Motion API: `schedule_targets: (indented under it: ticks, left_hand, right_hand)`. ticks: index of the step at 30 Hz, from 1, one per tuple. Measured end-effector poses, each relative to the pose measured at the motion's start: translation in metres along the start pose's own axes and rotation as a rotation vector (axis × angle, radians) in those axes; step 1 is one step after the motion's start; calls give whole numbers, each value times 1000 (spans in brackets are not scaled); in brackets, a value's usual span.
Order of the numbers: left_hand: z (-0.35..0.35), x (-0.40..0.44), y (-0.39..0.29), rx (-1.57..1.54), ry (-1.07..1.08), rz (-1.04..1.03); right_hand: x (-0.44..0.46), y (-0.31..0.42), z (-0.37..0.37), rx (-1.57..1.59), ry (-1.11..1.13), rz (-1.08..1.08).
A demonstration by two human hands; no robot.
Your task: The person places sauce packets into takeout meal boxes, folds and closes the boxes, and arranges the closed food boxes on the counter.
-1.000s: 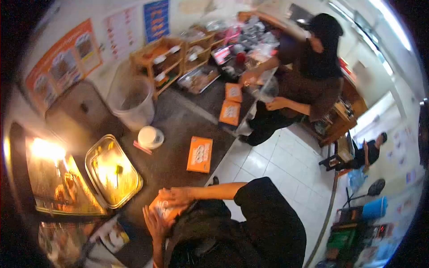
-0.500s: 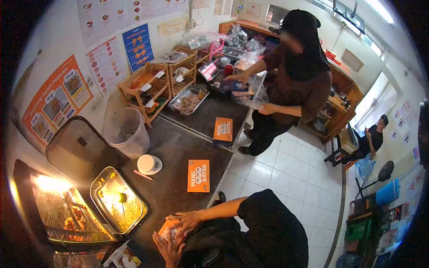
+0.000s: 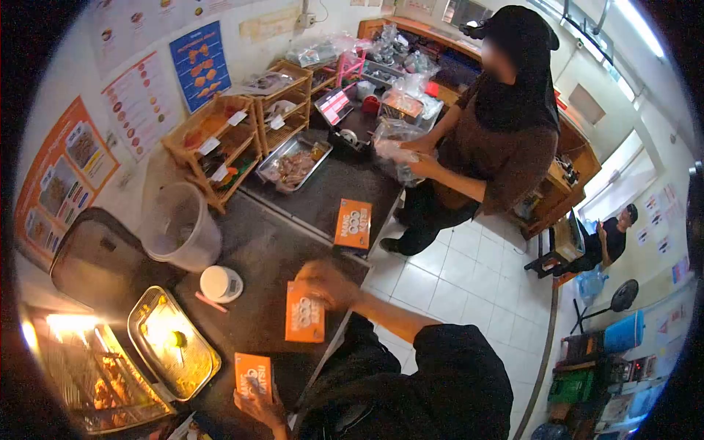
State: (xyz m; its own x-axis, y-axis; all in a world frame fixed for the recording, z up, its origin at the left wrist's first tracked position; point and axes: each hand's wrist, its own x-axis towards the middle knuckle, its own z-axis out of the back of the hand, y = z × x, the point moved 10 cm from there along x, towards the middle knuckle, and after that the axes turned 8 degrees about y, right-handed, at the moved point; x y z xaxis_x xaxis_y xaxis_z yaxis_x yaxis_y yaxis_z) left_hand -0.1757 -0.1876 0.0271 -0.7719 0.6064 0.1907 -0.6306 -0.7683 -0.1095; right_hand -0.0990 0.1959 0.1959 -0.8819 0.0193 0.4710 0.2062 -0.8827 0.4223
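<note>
My left hand (image 3: 258, 405) is wrapped round the lower part of an orange box (image 3: 253, 368) at the counter's near end. Just beyond it lies a second orange box (image 3: 304, 323). My right hand (image 3: 323, 284) is over the top edge of that second box, blurred, its fingers bent; whether it grips the box is not clear. Farther along the counter sits a third orange box (image 3: 353, 224).
A white scale (image 3: 221, 284), a clear bucket (image 3: 181, 229) and a tray of yellow food (image 3: 180, 349) stand left. A glowing heated case (image 3: 103, 378) is nearby. Across the counter, a co-worker (image 3: 506, 147) holds a plastic bag (image 3: 398, 149).
My right hand has left the near box and reached to the second one. My left hand stays at the near box. The co-worker's hands have come together at a plastic bag.
</note>
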Motion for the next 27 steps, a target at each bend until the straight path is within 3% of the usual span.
schedule_targets:
  ticks: [5, 6, 10, 13, 16, 19, 20, 23, 27]
  left_hand:
    - [-28, 17, -21, 242, -112, 47]
    - [-4, 28, -42, 237, -97, 178]
    - [-13, 43, -53, 253, 4, 397]
    - [-40, 40, -44, 265, 65, 373]
    - [-44, 41, -45, 422, 71, 528]
    - [-51, 40, -49, 493, 53, 534]
    - [-52, 45, -53, 517, 53, 547]
    - [-52, 55, -56, 545, 6, 559]
    - [-50, 63, -65, 498, 70, 661]
  right_hand:
    - [-23, -165, 115, -167, -169, -251]
    - [-30, -190, 125, -211, -181, -282]
    - [-65, -312, 150, 2, -226, -524]
    - [-93, -405, 144, 182, -342, -619]
    - [-107, -486, 123, 66, -309, -684]
    - [-121, -577, 96, 221, -523, -758]
    - [-107, -571, 116, 33, -472, -813]
    - [-89, -595, 134, -116, -520, -935]
    - [-73, -605, 143, -34, -620, -854]
